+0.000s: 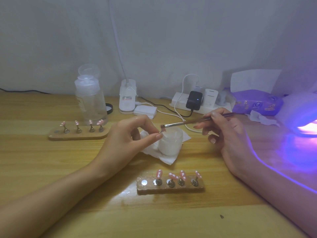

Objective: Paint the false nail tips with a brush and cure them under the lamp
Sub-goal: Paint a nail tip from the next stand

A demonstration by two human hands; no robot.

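Observation:
My left hand (130,134) pinches a small stand with a pink nail tip (163,130) on it, held over a frosted white jar (170,141). My right hand (224,134) grips a thin brush (188,122), and its bristles touch the held tip. A wooden holder (171,186) near me carries several pink dotted tips on metal stands, with one magnet spot bare at its left. A second wooden holder (78,134) at the left carries several more. The curing lamp (303,115) glows purple at the right edge.
The jar sits on a white tissue (164,157). A clear pump bottle (91,100), a white desk lamp base (127,98), a pad stack (145,110), a power strip with chargers (197,102) and a purple tissue pack (257,102) line the back of the wooden table (68,169).

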